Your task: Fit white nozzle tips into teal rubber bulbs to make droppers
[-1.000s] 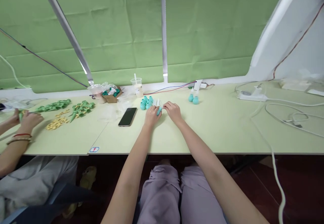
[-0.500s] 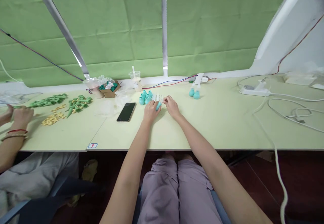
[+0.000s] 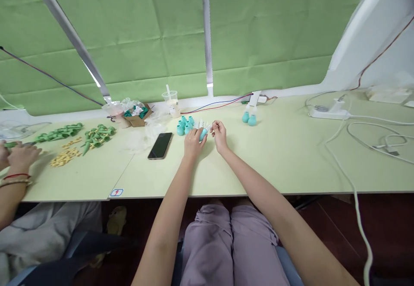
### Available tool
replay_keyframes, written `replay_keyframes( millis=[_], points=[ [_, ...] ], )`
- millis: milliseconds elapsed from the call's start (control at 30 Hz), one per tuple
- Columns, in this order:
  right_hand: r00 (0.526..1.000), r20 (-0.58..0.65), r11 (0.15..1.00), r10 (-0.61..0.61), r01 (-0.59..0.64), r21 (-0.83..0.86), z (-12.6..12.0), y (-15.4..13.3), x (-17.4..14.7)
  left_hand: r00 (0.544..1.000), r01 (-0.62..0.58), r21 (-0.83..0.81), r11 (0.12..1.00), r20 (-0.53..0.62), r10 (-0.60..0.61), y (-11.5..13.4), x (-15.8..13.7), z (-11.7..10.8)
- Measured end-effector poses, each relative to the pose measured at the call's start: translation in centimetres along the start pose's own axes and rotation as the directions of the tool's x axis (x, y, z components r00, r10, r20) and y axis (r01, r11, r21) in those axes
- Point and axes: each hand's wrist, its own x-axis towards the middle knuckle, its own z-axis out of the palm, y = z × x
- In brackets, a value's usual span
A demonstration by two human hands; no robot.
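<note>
My left hand [image 3: 193, 143] is closed around a turquoise bulb [image 3: 203, 134], lying tilted with one end toward the right. A thin whitish piece [image 3: 209, 128] shows at that end, between the two hands. My right hand [image 3: 220, 136] pinches at this piece; its fingertips are too small to make out fully. Several more turquoise bulbs [image 3: 184, 126] with open mouths stand just behind my left hand. Small clear-white pieces [image 3: 199, 124] lie beside them. Farther right sit two turquoise bulbs [image 3: 252, 120] with clear pieces extending from their far ends.
A phone [image 3: 160, 146] lies left of my hands. Behind it are crumpled plastic film [image 3: 158, 120], a small carton [image 3: 139, 120] and a drink cup [image 3: 173, 105]. Another person's hands [image 3: 22, 156] work at far left near green pieces [image 3: 98, 137]. A power strip [image 3: 330, 111] with cables lies right.
My right hand has turned slightly upward and moved a little right of the bulb. The whitish piece shows more clearly between my hands. The view has shifted slightly.
</note>
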Motion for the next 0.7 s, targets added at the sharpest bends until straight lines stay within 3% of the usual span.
replay_keyframes(
  millis=[100, 200, 267, 333, 500, 700],
  points=[
    [1.0, -0.017, 0.997, -0.004, 0.003, -0.074, -0.4, -0.4, 0.5, 0.999, 0.041, 0.005, 0.999, 0.027, -0.041, -0.2, -0.1, 0.1],
    [0.989, -0.143, 0.993, -0.043, 0.026, -0.119, -2.1, -1.2, 1.8, 0.992, 0.118, -0.009, 0.993, 0.043, -0.117, -0.6, -0.3, 0.2],
    [0.968, -0.24, 0.99, -0.078, 0.046, -0.134, -3.6, -1.7, 2.8, 0.982, 0.187, -0.043, 0.981, 0.008, -0.187, -0.8, -0.4, 0.1],
    [0.961, -0.26, 0.987, -0.09, 0.051, -0.152, -4.8, -1.9, 3.5, 0.959, 0.269, -0.092, 0.959, -0.063, -0.276, -0.9, -0.3, 0.0],
    [0.992, -0.124, 0.945, 0.033, -0.071, -0.32, -5.2, 0.0, 3.3, 0.834, 0.491, -0.247, 0.835, -0.143, -0.533, -2.4, 1.4, -0.4],
    [0.994, 0.092, 0.735, 0.059, 0.019, -0.678, -4.7, 1.6, 2.7, 0.628, 0.699, -0.288, 0.655, -0.191, -0.754, -10.0, 5.4, 0.0]
  ],
)
